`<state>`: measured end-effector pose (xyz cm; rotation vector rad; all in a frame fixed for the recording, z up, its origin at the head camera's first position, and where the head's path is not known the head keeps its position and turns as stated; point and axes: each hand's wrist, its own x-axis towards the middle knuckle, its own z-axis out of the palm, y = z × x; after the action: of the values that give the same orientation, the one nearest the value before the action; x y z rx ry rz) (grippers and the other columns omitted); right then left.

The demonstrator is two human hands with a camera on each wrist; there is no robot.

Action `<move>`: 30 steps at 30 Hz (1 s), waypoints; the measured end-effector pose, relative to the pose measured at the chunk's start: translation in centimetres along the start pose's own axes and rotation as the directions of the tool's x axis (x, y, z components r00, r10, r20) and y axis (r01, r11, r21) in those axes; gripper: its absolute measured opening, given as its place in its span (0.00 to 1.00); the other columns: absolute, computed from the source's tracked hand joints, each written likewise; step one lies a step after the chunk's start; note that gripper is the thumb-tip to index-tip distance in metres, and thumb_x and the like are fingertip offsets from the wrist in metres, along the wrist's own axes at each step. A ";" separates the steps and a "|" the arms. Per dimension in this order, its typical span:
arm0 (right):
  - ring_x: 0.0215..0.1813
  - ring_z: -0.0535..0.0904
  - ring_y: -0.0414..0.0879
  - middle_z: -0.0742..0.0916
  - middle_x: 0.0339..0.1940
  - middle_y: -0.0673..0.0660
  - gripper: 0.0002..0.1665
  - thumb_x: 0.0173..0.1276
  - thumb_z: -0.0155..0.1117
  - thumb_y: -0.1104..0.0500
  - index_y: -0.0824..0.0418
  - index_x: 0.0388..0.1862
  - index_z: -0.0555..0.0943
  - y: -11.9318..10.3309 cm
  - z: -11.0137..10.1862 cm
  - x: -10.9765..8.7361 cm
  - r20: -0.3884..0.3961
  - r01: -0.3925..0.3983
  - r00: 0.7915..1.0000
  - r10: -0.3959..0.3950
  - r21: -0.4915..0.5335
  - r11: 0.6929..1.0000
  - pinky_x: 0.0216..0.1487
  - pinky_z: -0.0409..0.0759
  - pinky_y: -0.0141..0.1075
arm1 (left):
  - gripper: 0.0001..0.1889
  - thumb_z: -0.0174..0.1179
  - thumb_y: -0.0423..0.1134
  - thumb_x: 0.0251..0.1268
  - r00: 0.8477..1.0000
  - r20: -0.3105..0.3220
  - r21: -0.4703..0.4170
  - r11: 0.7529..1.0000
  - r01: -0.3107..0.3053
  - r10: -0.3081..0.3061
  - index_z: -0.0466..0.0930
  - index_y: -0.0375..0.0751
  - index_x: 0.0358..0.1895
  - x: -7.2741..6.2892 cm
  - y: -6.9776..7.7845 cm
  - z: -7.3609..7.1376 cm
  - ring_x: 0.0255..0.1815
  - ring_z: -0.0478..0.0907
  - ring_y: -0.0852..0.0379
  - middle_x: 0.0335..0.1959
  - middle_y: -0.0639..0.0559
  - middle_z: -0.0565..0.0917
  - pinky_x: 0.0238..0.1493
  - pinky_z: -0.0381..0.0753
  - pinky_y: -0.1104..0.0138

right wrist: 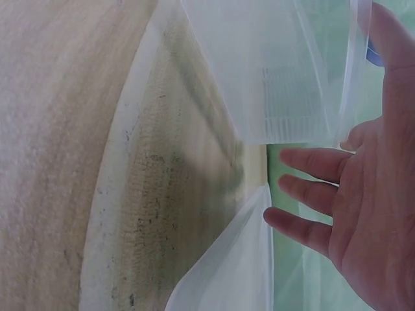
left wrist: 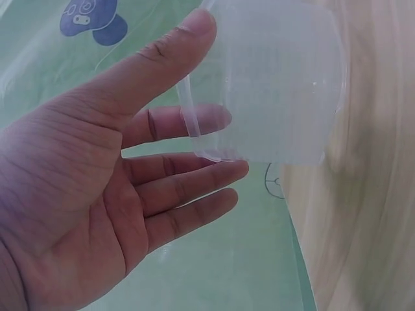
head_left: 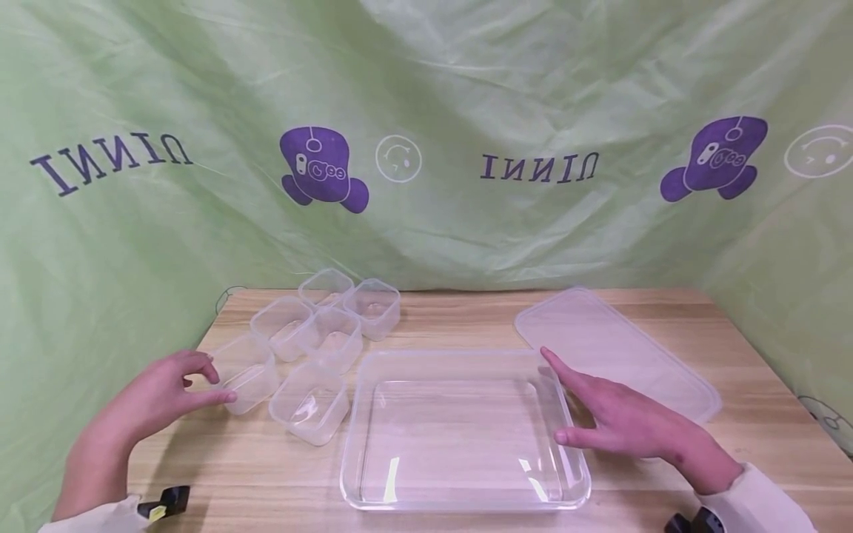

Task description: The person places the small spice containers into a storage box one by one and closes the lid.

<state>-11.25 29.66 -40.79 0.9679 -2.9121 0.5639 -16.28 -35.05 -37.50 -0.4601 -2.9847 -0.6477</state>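
Note:
My left hand [head_left: 163,392] is at a small clear plastic container [head_left: 248,377] at the left of the table. Its thumb overlaps the container's near side, and the index finger shows through the wall in the left wrist view, with the remaining fingers loosely extended. A large clear rectangular container [head_left: 460,437] stands uncovered at the front middle. Beside its right wall is my right hand [head_left: 620,418], thumb and index finger spread along the rim. In the right wrist view its other fingers [right wrist: 311,194] are extended below the container's wall.
More small clear containers [head_left: 313,403] stand in a cluster left of the large one, up to the table's back. A translucent flat lid [head_left: 620,348] lies at the right, partly behind my right hand. Green printed curtain [head_left: 426,244] surrounds the wooden table [head_left: 453,318].

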 end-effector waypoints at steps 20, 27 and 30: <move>0.77 0.65 0.52 0.60 0.84 0.55 0.72 0.56 0.80 0.36 0.54 0.87 0.45 -0.3 -0.8 -0.4 -0.007 0.051 0.999 -0.051 0.145 0.988 0.70 0.62 0.26 | 0.19 0.79 0.53 0.55 0.990 -0.139 0.014 1.000 -0.013 0.015 0.82 0.48 0.40 -0.8 1.9 -2.3 0.46 0.81 0.31 0.64 0.27 0.75 0.40 0.78 0.49; 0.78 0.63 0.49 0.61 0.84 0.52 0.57 0.70 0.72 0.45 0.53 0.86 0.49 -0.4 -0.7 0.1 -0.047 0.070 0.997 -0.064 0.136 0.988 0.71 0.53 0.20 | 0.19 0.83 0.50 0.46 0.947 -0.298 0.025 0.993 -0.120 0.121 0.84 0.56 0.39 -0.2 4.5 -2.1 0.45 0.82 0.41 0.61 0.37 0.80 0.38 0.72 0.71; 0.76 0.66 0.49 0.63 0.83 0.52 0.49 0.75 0.67 0.50 0.53 0.86 0.52 -0.2 -0.6 0.4 -0.067 0.071 0.996 -0.063 0.121 0.990 0.71 0.55 0.21 | 0.20 0.86 0.45 0.39 0.901 -0.378 0.043 0.976 -0.216 0.216 0.85 0.57 0.37 0.3 5.5 -1.6 0.49 0.82 0.54 0.58 0.42 0.83 0.39 0.72 0.76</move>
<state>-11.49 29.53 -40.11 1.0369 -2.8066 0.7642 -14.91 -30.84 -33.80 -0.5799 -2.5234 -0.6310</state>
